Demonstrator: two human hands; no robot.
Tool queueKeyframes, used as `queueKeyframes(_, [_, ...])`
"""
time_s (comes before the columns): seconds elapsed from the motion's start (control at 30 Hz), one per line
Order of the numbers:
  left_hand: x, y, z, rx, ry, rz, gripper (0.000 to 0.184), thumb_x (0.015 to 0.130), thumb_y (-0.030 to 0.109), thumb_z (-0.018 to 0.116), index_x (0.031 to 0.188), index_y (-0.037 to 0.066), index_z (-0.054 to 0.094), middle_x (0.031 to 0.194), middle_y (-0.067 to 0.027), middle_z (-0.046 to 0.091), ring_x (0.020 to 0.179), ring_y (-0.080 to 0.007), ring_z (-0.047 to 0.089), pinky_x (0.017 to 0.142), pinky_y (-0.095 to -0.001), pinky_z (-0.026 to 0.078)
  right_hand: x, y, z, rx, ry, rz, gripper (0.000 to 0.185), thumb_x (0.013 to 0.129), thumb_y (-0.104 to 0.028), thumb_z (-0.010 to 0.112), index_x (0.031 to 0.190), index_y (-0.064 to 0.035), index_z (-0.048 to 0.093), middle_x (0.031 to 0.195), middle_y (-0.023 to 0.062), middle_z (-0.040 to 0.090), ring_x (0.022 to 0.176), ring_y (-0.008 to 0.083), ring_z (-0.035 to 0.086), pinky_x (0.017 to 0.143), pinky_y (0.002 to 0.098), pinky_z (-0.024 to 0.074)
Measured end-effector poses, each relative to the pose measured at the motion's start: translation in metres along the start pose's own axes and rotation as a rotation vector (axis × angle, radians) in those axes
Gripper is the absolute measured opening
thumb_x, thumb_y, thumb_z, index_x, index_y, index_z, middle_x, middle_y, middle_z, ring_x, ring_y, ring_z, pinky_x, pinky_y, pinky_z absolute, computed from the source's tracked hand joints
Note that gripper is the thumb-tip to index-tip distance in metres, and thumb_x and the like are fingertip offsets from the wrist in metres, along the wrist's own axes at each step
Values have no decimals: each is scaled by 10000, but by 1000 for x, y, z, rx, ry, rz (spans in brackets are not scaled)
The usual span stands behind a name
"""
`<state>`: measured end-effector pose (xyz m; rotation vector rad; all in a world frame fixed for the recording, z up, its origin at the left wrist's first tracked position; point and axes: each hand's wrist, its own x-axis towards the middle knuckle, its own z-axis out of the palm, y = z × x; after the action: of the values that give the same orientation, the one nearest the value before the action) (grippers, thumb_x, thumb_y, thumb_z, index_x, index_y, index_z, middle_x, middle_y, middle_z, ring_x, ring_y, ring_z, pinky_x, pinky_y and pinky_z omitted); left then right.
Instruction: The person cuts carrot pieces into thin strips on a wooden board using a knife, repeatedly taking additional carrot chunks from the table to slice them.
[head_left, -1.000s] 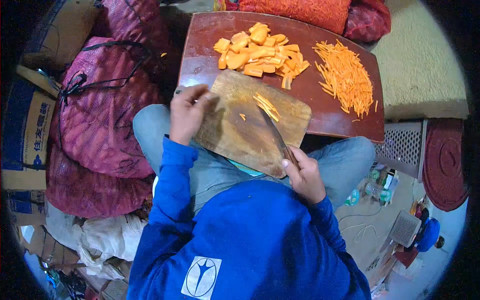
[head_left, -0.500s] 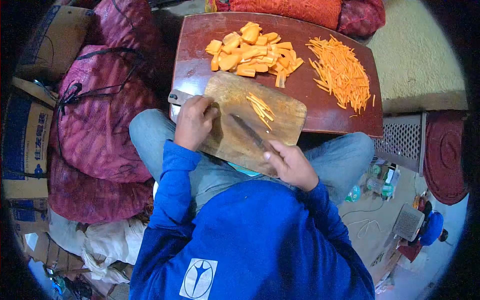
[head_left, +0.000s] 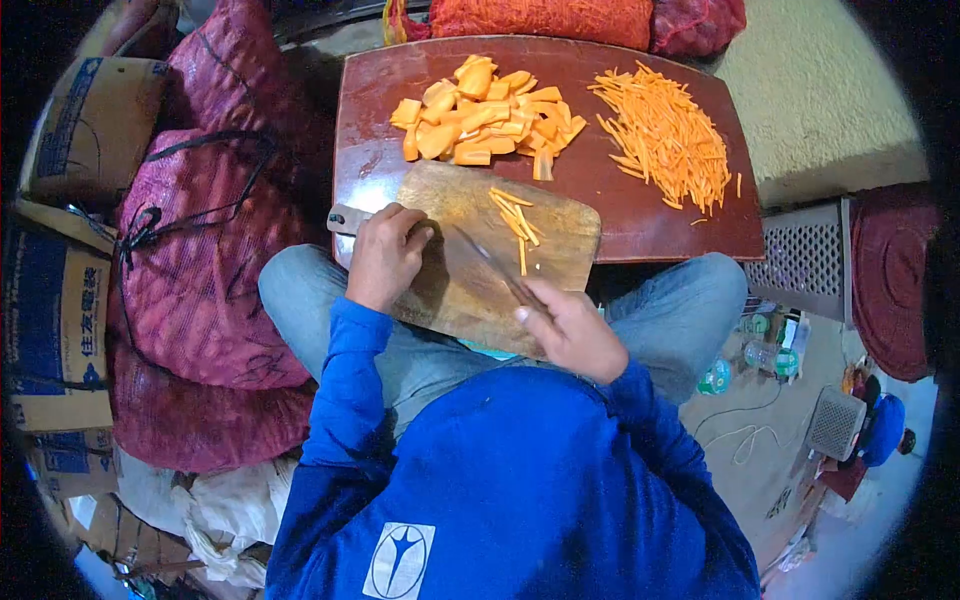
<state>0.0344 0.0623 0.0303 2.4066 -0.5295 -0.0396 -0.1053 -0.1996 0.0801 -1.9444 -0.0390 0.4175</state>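
Observation:
My right hand [head_left: 575, 330] is wrapped round the handle of a knife [head_left: 490, 262], whose blade points up and left over the wooden cutting board [head_left: 565, 225]. At the board's left edge is my left hand [head_left: 390, 250], its fingers curled; whether they hold anything is hidden. A grey handle-like piece [head_left: 345, 220] with a dark hole shows just left of that hand. A few thin orange strips [head_left: 517, 215] lie on the board. Beyond the board sit a pile of orange chunks [head_left: 485, 115] and, to the right, a heap of thin orange strips [head_left: 670, 140].
The board rests partly on the red table [head_left: 600, 190]. Full mesh sacks [head_left: 200, 270] and a cardboard box [head_left: 90, 130] stand at left. A red sack [head_left: 540, 20] lies beyond the table. Bottles [head_left: 765, 355] and a distant person [head_left: 885, 430] are at lower right.
The knife and my right hand have moved left, away from the strips. My left hand has come down slightly at the board's left edge. The view has shifted.

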Motion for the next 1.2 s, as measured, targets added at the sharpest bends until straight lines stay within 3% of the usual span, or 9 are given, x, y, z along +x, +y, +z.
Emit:
queueKeyframes(0.07, [2, 2, -1, 14, 3, -32, 175, 907, 114, 753, 1031, -10, 770, 1019, -195, 722, 963, -402, 705, 853, -454, 554, 7, 6, 10, -57, 37, -89, 374, 1053, -224, 612, 1360, -10, 601, 1007, 301, 710, 935, 481, 716, 808, 498, 556])
queueKeyframes(0.43, [-4, 4, 1, 38, 34, 15, 157, 880, 104, 757, 988, -10, 768, 989, -211, 704, 955, -424, 689, 853, -488, 546, 24, 32, -11, -100, 114, -111, 331, 1052, -198, 623, 1292, 27, 660, 967, 197, 713, 934, 257, 699, 854, 402, 548])
queueKeyframes(0.5, [-5, 2, 0, 58, 13, 14, 167, 886, 113, 771, 1014, 4, 778, 1017, -203, 704, 978, -412, 695, 869, -473, 550, 23, 35, -39, -175, 235, -133, 300, 1050, -205, 628, 1238, 22, 683, 1056, 262, 730, 938, 361, 724, 861, 446, 560])
queueKeyframes(0.57, [-7, 1, 1, 36, -2, 43, 179, 872, 105, 780, 1019, 3, 776, 1014, -199, 700, 980, -415, 689, 879, -477, 546, 25, 54, -69, -106, 381, -186, 274, 1047, -170, 629, 1243, 7, 702, 987, 227, 750, 922, 246, 733, 846, 389, 564])
queueKeyframes(0.73, [-7, 3, 10, 82, 38, 89, 185, 846, 114, 775, 990, -2, 768, 991, -187, 688, 960, -411, 680, 866, -490, 542, 31, 79, -140, -288, 661, -69, 287, 1056, -196, 644, 1253, 8, 690, 809, 124, 658, 715, 209, 616, 681, 392, 515])
queueKeyframes(0.87, [0, 8, 12, 98, -23, 108, 177, 843, 160, 769, 942, 15, 756, 949, -173, 672, 961, -403, 668, 870, -507, 529, 20, 69, -130, -150, 636, -76, 281, 1070, -194, 633, 1258, 7, 690, 754, 60, 612, 633, 151, 584, 597, 337, 493])
queueKeyframes(0.97, [11, 19, 15, 169, -46, 183, 198, 833, 127, 802, 984, 2, 775, 918, -205, 700, 884, -426, 690, 793, -516, 560, 9, 55, -108, 227, 328, 43, 277, 1091, -198, 609, 1268, 3, 678, 741, -51, 549, 503, 14, 481, 453, 209, 380])
queueKeyframes(1.13, [42, 41, 33, 170, -77, 272, 155, 870, 189, 768, 933, 52, 736, 963, -163, 689, 971, -378, 670, 845, -518, 509, 6, 51, -94, 373, 205, 72, 223, 1081, -207, 616, 1177, -18, 684, 737, -39, 569, 491, 25, 488, 439, 217, 380])
queueKeyframes(1.2, [64, 51, 40, 106, 95, 424, 172, 848, 159, 797, 953, 26, 774, 909, -184, 713, 864, -404, 692, 752, -505, 549, 6, 61, -89, 588, 147, 113, 227, 1078, -240, 616, 1155, -36, 676, 744, -35, 590, 480, 28, 497, 420, 212, 373])
